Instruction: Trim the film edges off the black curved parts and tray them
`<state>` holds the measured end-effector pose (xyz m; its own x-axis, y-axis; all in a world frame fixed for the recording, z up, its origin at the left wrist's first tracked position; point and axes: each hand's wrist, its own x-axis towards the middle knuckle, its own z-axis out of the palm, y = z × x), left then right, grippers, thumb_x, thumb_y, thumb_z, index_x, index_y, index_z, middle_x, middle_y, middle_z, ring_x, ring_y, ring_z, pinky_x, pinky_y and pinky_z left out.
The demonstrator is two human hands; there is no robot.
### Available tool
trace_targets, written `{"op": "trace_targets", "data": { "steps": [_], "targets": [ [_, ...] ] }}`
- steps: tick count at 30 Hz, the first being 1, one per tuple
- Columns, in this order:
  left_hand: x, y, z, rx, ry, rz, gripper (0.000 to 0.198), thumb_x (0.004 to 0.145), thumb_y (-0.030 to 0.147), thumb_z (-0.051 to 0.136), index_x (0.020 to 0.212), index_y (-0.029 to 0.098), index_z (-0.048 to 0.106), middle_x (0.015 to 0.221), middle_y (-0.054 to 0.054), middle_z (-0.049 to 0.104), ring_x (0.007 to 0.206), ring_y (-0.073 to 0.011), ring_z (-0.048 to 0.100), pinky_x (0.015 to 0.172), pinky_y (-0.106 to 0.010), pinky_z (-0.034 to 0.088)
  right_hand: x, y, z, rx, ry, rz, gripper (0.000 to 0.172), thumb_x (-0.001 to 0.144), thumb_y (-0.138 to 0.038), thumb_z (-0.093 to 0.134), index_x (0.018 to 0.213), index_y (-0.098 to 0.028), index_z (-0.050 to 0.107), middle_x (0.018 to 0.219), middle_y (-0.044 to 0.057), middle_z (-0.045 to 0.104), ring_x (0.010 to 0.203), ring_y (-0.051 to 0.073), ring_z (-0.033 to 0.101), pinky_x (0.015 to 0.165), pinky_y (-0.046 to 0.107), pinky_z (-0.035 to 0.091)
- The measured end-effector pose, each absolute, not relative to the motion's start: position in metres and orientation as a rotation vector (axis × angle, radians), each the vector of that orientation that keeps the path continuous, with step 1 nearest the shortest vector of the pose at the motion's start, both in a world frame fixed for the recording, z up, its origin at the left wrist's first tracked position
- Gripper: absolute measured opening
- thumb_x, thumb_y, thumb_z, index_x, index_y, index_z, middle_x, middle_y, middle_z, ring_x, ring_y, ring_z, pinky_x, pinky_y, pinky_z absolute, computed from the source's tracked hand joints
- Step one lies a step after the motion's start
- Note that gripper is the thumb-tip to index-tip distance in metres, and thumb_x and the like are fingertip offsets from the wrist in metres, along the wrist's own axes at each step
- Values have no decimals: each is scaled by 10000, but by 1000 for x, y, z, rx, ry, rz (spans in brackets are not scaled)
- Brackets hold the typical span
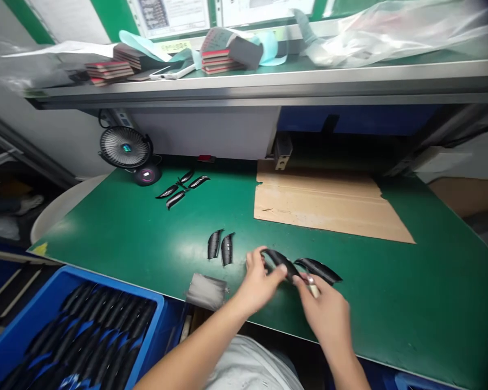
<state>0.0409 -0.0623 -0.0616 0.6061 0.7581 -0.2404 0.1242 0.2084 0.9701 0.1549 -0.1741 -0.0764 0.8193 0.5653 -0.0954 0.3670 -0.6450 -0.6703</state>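
My left hand (pixel 259 284) pinches a curved black plastic part (pixel 277 259) just above the green table (pixel 146 233). My right hand (pixel 324 310) is closed round a small pale tool (pixel 313 288), its tip by the same part. A second black curved part (pixel 319 269) lies on the table just right of the hands. Two smaller black ribbed parts (pixel 220 246) rest to the left of my left hand. Several more black parts (pixel 181 189) lie farther back near the fan.
A blue bin (pixel 40 303) full of black parts sits at lower left below the table edge. A grey sanding block (pixel 206 291) lies at the table's front edge. Flat cardboard (pixel 329 203) covers the back right. A small fan (pixel 124 147) stands at back left under a cluttered shelf (pixel 268 81).
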Motion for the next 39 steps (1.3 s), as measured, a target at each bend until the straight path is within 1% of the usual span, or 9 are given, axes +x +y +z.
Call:
{"op": "trace_targets", "data": {
  "steps": [2, 6, 12, 15, 20, 26, 30, 34, 39],
  "targets": [
    [22, -62, -83, 1748, 877, 377, 504, 813, 325, 634, 1277, 232, 460, 1213, -116, 484, 1178, -285, 461, 996, -437, 419, 179, -180, -99, -2573, -684, 328, 398, 823, -525, 521, 932, -206, 733, 752, 131, 719, 662, 332, 647, 562, 380, 452],
    [-20, -41, -93, 2306, 949, 333, 272, 927, 292, 444, 1177, 209, 507, 1132, -107, 552, 1110, -289, 486, 951, -451, 447, 198, -188, -108, -2780, -639, 210, 443, 872, -505, 437, 1004, -191, 719, 750, 157, 683, 589, 329, 597, 494, 386, 398],
    [-48, -1, -94, 2551, 1343, 343, 325, 891, 466, 547, 1034, 177, 512, 1013, -111, 551, 982, -300, 509, 786, -420, 500, 155, -174, -98, -2507, -990, -206, 568, 913, -396, 375, 1303, -24, 554, 1156, 263, 533, 1025, 408, 532, 798, 517, 488],
    [-42, -1, -99, 2605, 1368, 324, 360, 849, 492, 606, 1010, 177, 536, 1017, -120, 548, 985, -310, 504, 761, -419, 505, 131, -161, -106, -2423, -1089, -214, 505, 928, -312, 353, 1296, -32, 554, 1171, 265, 484, 1062, 412, 480, 801, 542, 489],
    [-30, -4, -107, 2595, 1326, 377, 170, 903, 315, 519, 940, 171, 601, 1070, -160, 571, 1050, -327, 509, 766, -428, 506, 116, -143, -125, -2199, -1250, 2, 385, 950, -287, 391, 1243, -132, 587, 1082, 179, 535, 995, 322, 528, 823, 494, 518],
    [-43, -9, -87, 2378, 1194, 607, 212, 947, 216, 373, 979, 197, 581, 1171, -131, 582, 1143, -278, 516, 955, -421, 441, 129, -127, -135, -2154, -1268, 42, 432, 953, -257, 343, 1309, -99, 528, 1182, 218, 542, 1136, 365, 482, 937, 592, 463],
    [-69, -15, -66, 1975, 961, 467, 270, 986, 342, 324, 1001, 217, 563, 844, -41, 628, 804, -216, 601, 745, -332, 451, 125, -128, -108, -2049, -1478, 18, 521, 976, -326, 408, 1465, -154, 354, 1470, 186, 364, 1380, 361, 283, 1097, 601, 328],
    [-97, -13, -59, 1847, 945, 340, 349, 991, 406, 313, 915, 221, 600, 712, -5, 610, 681, -187, 569, 673, -284, 399, 103, -133, -80, -1783, -1912, 388, 509, 995, -255, 381, 1497, -274, 299, 1454, 105, 427, 1340, 273, 399, 1054, 477, 447],
    [-117, -11, -64, 1925, 964, 411, 341, 984, 371, 354, 898, 214, 644, 789, -31, 671, 697, -183, 592, 656, -272, 414, 75, -124, -85, -1691, -2054, 609, 436, 1011, -288, 381, 1438, -200, 371, 1278, 133, 555, 1134, 258, 554, 915, 421, 528]
  ]
}}
